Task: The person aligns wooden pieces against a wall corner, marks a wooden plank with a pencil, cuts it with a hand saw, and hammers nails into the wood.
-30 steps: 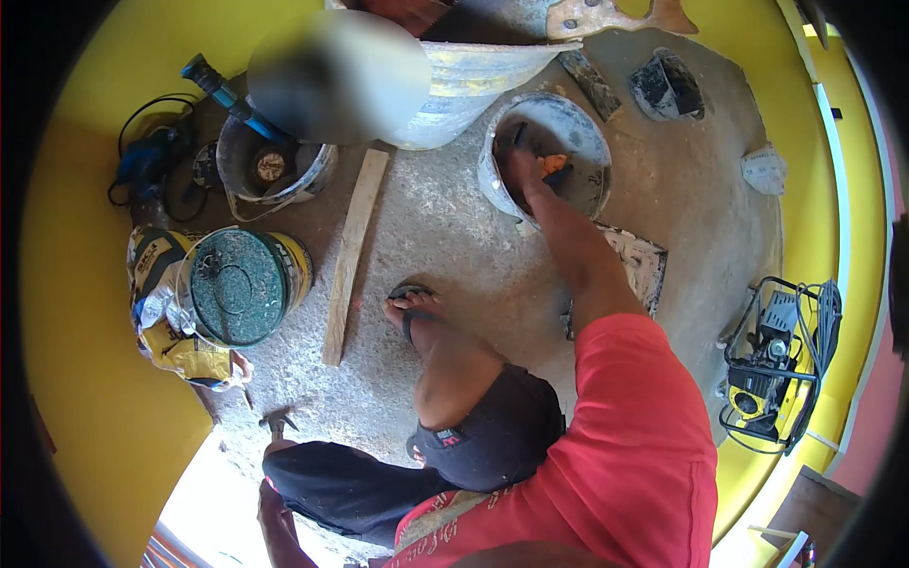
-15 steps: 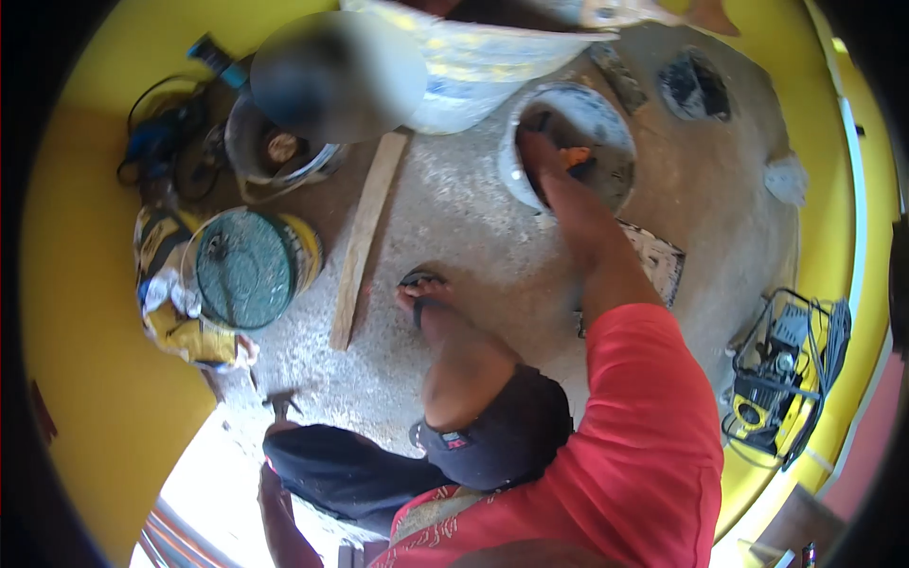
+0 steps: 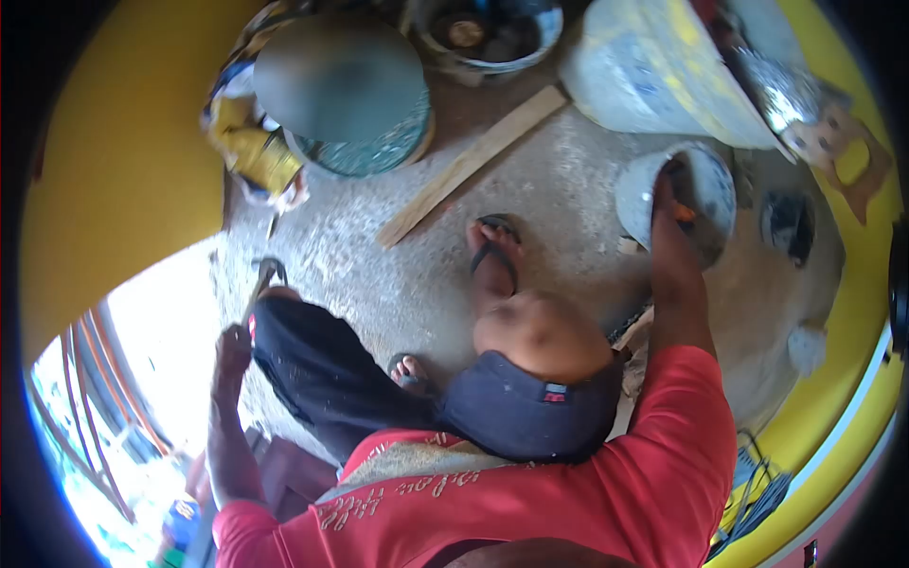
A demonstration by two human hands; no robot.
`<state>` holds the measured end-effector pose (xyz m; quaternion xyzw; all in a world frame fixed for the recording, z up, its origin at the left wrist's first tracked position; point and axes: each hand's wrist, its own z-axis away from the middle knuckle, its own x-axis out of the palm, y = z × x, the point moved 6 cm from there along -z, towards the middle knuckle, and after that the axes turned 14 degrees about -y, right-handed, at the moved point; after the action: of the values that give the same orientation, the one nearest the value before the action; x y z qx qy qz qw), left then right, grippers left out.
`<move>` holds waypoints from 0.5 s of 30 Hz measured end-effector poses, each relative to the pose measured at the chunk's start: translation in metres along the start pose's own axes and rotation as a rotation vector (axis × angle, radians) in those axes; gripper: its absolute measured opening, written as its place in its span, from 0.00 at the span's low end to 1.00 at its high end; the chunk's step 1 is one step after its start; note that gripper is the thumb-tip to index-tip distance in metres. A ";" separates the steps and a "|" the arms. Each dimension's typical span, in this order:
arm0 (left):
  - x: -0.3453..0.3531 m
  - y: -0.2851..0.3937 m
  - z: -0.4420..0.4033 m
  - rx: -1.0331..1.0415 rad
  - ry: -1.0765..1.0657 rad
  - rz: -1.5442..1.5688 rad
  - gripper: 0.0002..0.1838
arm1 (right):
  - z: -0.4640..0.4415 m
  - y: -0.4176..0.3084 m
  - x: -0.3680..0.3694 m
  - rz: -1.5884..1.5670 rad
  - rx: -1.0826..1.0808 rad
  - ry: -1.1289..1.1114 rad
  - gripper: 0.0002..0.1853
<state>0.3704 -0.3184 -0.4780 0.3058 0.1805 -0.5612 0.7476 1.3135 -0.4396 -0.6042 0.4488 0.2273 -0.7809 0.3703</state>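
Note:
My left hand is wrapped round the handle of a hammer, whose claw head points away from me beside my left knee. My right hand reaches down inside a whitish bucket at the right. Its fingers are dark and partly hidden by the bucket, so what they hold cannot be made out. Something orange lies next to that hand in the bucket.
A wooden plank lies on the rough floor ahead. A green-lidded bucket and a yellow bag stand left. A large white tub holds a handsaw. Another bucket is at the top. Coiled cable lies low right.
The view has swung left, so the buckets and plank now appear farther right and higher. My left hand and the hammer handle have come into clearer sight. My right hand is still in the bucket.

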 end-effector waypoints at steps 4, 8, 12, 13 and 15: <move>-0.042 0.098 0.051 -0.201 -0.078 0.145 0.11 | 0.002 0.010 -0.001 -0.047 0.047 -0.060 0.09; -0.062 0.091 0.072 -0.198 -0.064 0.188 0.13 | 0.010 0.035 -0.008 -0.270 0.147 -0.012 0.09; -0.068 0.138 0.114 -0.121 -0.018 0.235 0.12 | 0.050 0.057 -0.029 -1.238 0.180 0.278 0.10; -0.065 0.144 0.123 -0.034 -0.037 0.489 0.15 | 0.072 0.035 -0.050 -1.468 0.082 0.354 0.07; -0.063 0.187 0.135 0.140 -0.172 0.567 0.28 | 0.114 -0.011 -0.089 -1.687 -0.059 0.423 0.04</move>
<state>0.5184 -0.3272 -0.2909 0.3461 -0.0150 -0.3650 0.8641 1.2733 -0.4781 -0.4698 0.2562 0.5681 -0.6887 -0.3706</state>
